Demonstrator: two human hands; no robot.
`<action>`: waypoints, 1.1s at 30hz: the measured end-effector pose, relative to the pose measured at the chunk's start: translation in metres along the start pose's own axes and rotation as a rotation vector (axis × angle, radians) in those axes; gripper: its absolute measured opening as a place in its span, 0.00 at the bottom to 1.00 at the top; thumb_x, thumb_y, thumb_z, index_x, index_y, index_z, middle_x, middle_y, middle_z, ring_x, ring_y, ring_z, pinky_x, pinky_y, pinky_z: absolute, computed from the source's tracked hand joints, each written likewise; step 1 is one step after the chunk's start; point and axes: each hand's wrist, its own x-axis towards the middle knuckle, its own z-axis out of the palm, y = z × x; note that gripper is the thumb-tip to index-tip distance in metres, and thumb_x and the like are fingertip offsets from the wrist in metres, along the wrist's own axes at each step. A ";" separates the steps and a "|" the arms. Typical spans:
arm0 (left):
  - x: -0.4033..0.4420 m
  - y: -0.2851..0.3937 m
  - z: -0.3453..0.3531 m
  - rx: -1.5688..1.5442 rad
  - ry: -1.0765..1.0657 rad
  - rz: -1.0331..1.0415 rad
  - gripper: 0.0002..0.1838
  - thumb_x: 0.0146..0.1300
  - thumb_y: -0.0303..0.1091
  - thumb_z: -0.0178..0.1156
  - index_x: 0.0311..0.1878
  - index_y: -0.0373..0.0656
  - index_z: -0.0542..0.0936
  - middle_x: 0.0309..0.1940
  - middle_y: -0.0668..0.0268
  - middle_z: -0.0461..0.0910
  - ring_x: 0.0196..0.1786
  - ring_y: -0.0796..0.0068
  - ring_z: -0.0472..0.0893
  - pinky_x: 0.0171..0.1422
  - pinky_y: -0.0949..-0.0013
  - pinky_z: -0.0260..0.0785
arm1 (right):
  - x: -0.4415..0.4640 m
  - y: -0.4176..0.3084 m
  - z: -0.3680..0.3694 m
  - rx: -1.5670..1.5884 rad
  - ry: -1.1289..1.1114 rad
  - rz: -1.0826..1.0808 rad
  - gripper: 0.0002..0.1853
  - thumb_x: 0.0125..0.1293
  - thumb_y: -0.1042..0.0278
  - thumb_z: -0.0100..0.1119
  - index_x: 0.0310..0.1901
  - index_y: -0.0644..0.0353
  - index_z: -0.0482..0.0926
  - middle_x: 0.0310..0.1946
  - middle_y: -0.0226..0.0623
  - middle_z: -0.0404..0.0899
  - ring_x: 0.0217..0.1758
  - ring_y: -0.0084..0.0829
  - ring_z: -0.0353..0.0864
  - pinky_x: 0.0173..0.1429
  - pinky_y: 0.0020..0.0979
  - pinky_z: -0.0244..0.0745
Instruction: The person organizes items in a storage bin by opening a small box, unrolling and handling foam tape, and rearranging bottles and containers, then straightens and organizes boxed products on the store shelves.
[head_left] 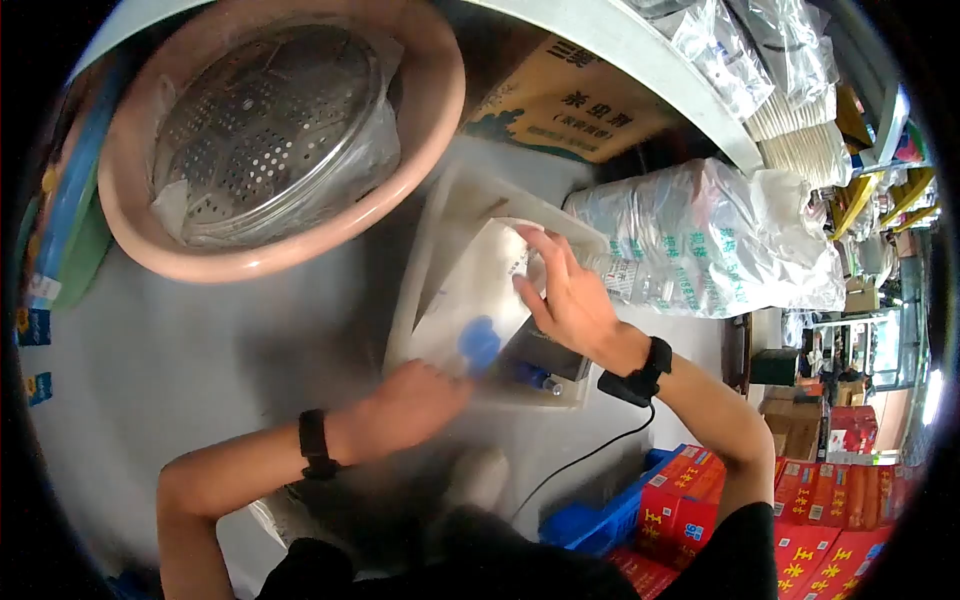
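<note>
A white box or packet [470,300] with a blue round mark lies tilted over a white plastic bin [405,310]. My right hand [575,300] pinches its upper right edge between thumb and fingers. At its lower end is my left hand [400,408], blurred, with its fingers close to or on the edge; what they hold is hidden. Inside the bin, right of the packet, are a dark grey box [545,350] and a small blue item [535,376].
A pink basin [270,265] with a metal perforated strainer [270,130] stands at upper left. Behind the bin are a cardboard box [590,100] and plastic-wrapped bottles [710,240]. Red cartons [680,500] and a blue crate [590,525] are at lower right, near a black cable [585,458].
</note>
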 end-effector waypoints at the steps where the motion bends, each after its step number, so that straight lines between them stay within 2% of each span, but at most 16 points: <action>1: -0.002 -0.001 -0.001 -0.006 0.019 0.019 0.22 0.47 0.32 0.70 0.45 0.38 0.76 0.32 0.58 0.84 0.39 0.60 0.86 0.44 0.62 0.76 | -0.001 -0.006 -0.005 -0.001 0.000 -0.003 0.36 0.65 0.69 0.62 0.70 0.56 0.53 0.60 0.54 0.70 0.34 0.57 0.80 0.37 0.46 0.78; 3: -0.001 -0.001 -0.002 -0.010 0.039 0.031 0.22 0.46 0.32 0.71 0.45 0.38 0.76 0.32 0.58 0.83 0.39 0.59 0.86 0.45 0.62 0.76 | 0.000 -0.014 -0.012 0.078 -0.112 0.205 0.41 0.65 0.66 0.59 0.76 0.49 0.48 0.57 0.55 0.68 0.43 0.60 0.80 0.47 0.50 0.80; 5: -0.002 0.000 -0.004 -0.019 -0.022 0.014 0.23 0.45 0.33 0.71 0.45 0.38 0.76 0.32 0.58 0.83 0.38 0.59 0.86 0.44 0.62 0.76 | 0.004 -0.012 -0.013 0.085 -0.103 0.188 0.42 0.64 0.66 0.60 0.77 0.48 0.48 0.55 0.55 0.69 0.43 0.59 0.80 0.48 0.49 0.80; 7: -0.005 -0.005 0.007 -0.021 0.039 0.031 0.23 0.45 0.33 0.71 0.45 0.38 0.76 0.32 0.58 0.83 0.37 0.59 0.85 0.44 0.62 0.76 | 0.014 -0.011 -0.012 0.096 -0.090 0.167 0.44 0.63 0.66 0.60 0.77 0.47 0.48 0.53 0.55 0.69 0.43 0.58 0.80 0.49 0.49 0.79; 9: -0.005 -0.004 0.015 -0.034 0.093 0.058 0.23 0.45 0.33 0.71 0.46 0.38 0.76 0.32 0.58 0.83 0.37 0.60 0.85 0.44 0.61 0.76 | 0.019 -0.011 -0.012 0.067 -0.112 0.191 0.40 0.61 0.66 0.62 0.74 0.47 0.57 0.49 0.53 0.70 0.42 0.55 0.80 0.50 0.47 0.78; 10: -0.002 -0.001 0.015 -0.035 0.013 0.006 0.24 0.45 0.33 0.72 0.46 0.37 0.76 0.32 0.58 0.83 0.37 0.60 0.85 0.43 0.61 0.76 | 0.021 -0.012 -0.011 0.072 -0.116 0.191 0.40 0.61 0.66 0.62 0.74 0.47 0.57 0.49 0.53 0.70 0.42 0.55 0.80 0.50 0.47 0.78; 12: 0.001 0.000 0.009 -0.035 -0.064 -0.051 0.24 0.44 0.33 0.72 0.46 0.37 0.76 0.32 0.58 0.83 0.36 0.60 0.85 0.43 0.61 0.76 | 0.027 -0.012 -0.010 0.137 -0.084 0.226 0.35 0.60 0.64 0.67 0.70 0.49 0.66 0.45 0.49 0.71 0.45 0.51 0.77 0.51 0.41 0.76; 16: 0.000 0.001 0.004 -0.001 0.005 -0.006 0.22 0.47 0.32 0.69 0.47 0.36 0.77 0.32 0.58 0.83 0.35 0.60 0.85 0.42 0.61 0.76 | 0.036 -0.012 -0.005 0.196 -0.141 0.328 0.34 0.60 0.63 0.67 0.68 0.47 0.68 0.45 0.49 0.71 0.46 0.50 0.77 0.51 0.41 0.76; 19: 0.001 0.000 0.007 0.016 -0.001 -0.002 0.20 0.50 0.31 0.66 0.47 0.35 0.77 0.31 0.58 0.83 0.35 0.61 0.84 0.41 0.61 0.75 | 0.045 0.010 0.022 0.095 -0.108 0.288 0.32 0.61 0.62 0.66 0.68 0.46 0.69 0.46 0.50 0.71 0.45 0.46 0.79 0.51 0.38 0.76; 21: 0.001 0.000 0.005 0.031 0.007 0.001 0.19 0.51 0.30 0.65 0.47 0.35 0.77 0.31 0.58 0.83 0.35 0.61 0.84 0.42 0.62 0.75 | 0.058 0.018 0.032 0.111 -0.154 0.196 0.32 0.63 0.61 0.65 0.69 0.49 0.68 0.48 0.51 0.71 0.37 0.41 0.82 0.44 0.35 0.79; 22: 0.000 -0.001 0.005 0.001 -0.003 0.000 0.19 0.51 0.30 0.64 0.48 0.35 0.77 0.31 0.58 0.82 0.35 0.61 0.84 0.42 0.62 0.75 | 0.065 0.016 0.030 0.114 -0.152 0.196 0.32 0.63 0.61 0.65 0.69 0.49 0.68 0.48 0.51 0.71 0.37 0.41 0.82 0.44 0.35 0.79; 24: 0.000 -0.001 0.005 -0.030 -0.012 -0.003 0.19 0.52 0.30 0.64 0.48 0.35 0.77 0.31 0.58 0.82 0.35 0.61 0.84 0.43 0.62 0.75 | 0.079 0.012 0.028 0.329 -0.392 0.473 0.34 0.64 0.59 0.65 0.71 0.54 0.66 0.49 0.52 0.72 0.27 0.36 0.82 0.35 0.32 0.82; 27: 0.000 -0.002 0.010 -0.068 -0.059 -0.026 0.19 0.52 0.30 0.63 0.48 0.35 0.76 0.31 0.58 0.83 0.35 0.62 0.84 0.43 0.63 0.75 | 0.091 0.017 0.044 0.286 -0.469 0.483 0.37 0.64 0.58 0.66 0.72 0.58 0.64 0.52 0.53 0.71 0.24 0.34 0.82 0.30 0.31 0.83; 31: -0.003 -0.002 0.009 0.030 0.021 0.016 0.20 0.52 0.31 0.62 0.49 0.36 0.76 0.31 0.59 0.82 0.35 0.62 0.84 0.43 0.63 0.74 | 0.098 0.030 0.075 0.363 -0.503 0.523 0.38 0.64 0.59 0.65 0.73 0.57 0.62 0.57 0.57 0.69 0.25 0.33 0.83 0.31 0.30 0.83; 33: -0.003 -0.001 0.008 0.033 0.015 0.028 0.20 0.53 0.32 0.62 0.49 0.36 0.76 0.32 0.59 0.82 0.35 0.63 0.84 0.42 0.63 0.74 | 0.099 0.035 0.088 0.517 -0.586 0.512 0.40 0.64 0.59 0.65 0.74 0.57 0.58 0.63 0.61 0.64 0.26 0.33 0.84 0.33 0.31 0.83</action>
